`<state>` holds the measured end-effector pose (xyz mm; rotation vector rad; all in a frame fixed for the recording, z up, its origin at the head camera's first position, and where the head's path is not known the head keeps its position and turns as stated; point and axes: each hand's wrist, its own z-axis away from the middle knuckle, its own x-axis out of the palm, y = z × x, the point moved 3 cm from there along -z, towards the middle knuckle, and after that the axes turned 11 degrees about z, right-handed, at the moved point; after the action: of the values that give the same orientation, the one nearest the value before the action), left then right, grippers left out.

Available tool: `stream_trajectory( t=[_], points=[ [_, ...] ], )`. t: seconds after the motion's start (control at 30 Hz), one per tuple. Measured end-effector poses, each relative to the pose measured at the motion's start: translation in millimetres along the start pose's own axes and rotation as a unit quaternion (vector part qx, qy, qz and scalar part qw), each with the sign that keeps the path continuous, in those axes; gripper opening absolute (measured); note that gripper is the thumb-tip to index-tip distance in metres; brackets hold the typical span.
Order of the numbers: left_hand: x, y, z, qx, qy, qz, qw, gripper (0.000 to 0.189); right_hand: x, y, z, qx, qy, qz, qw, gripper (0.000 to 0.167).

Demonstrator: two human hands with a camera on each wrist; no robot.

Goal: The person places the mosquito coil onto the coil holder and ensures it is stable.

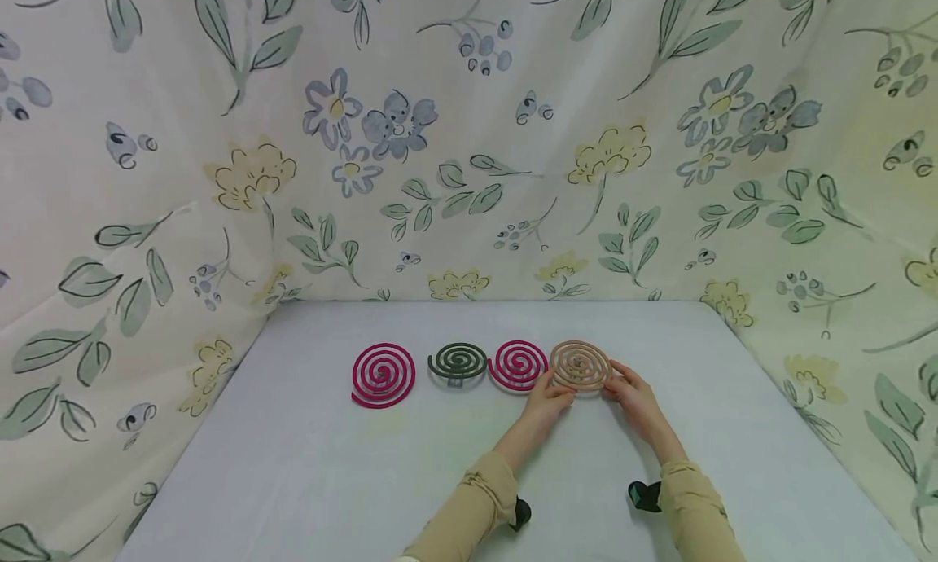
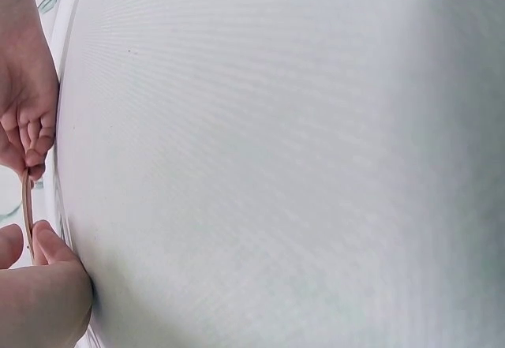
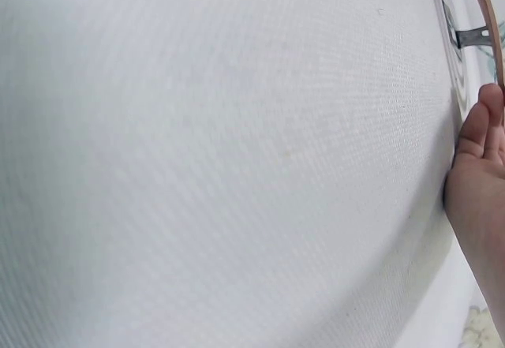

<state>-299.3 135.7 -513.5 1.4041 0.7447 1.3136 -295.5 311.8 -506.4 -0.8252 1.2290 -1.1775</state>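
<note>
A tan mosquito coil (image 1: 579, 363) is held at its near edge by both hands. My left hand (image 1: 544, 407) pinches its left side, and my right hand (image 1: 633, 394) pinches the right side. Edge-on in the right wrist view, the coil (image 3: 491, 20) meets a small metal stand (image 3: 473, 37) beneath it. The left wrist view catches the coil's thin rim (image 2: 28, 206) between the fingers of both hands. Just left of the tan coil is a crimson coil (image 1: 518, 364), its edge close to the left fingertips.
Left of the crimson coil, a dark green coil (image 1: 459, 359) sits raised on a metal stand (image 1: 455, 382). Another crimson coil (image 1: 382, 374) lies farther left. All are on a white table (image 1: 308, 480) with a floral cloth (image 1: 469, 220) behind and at the sides.
</note>
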Motion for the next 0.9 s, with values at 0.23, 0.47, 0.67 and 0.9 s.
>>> stream_trajectory(
  t=[0.23, 0.47, 0.67, 0.9],
  points=[
    [-4.0, -8.5, -6.8, 0.024, -0.020, -0.006, 0.9995, 0.062, -0.1, 1.3, 0.6, -0.002, -0.003, 0.007, 1.0000, 0.060],
    [0.3, 0.2, 0.2, -0.008, 0.006, -0.001, 1.0000, 0.062, -0.4, 0.9, 0.7, -0.003, -0.005, 0.001, 1.0000, 0.061],
    [-0.7, -0.9, -0.1, -0.010, 0.001, -0.001, 1.0000, 0.062, -0.3, 1.0, -0.1, -0.002, 0.000, 0.003, 1.0000, 0.060],
    [-1.2, -0.7, 0.2, -0.010, -0.003, 0.004, 0.9999, 0.063, 0.7, 2.5, -1.3, -0.007, 0.003, -0.006, 1.0000, 0.061]
  ],
)
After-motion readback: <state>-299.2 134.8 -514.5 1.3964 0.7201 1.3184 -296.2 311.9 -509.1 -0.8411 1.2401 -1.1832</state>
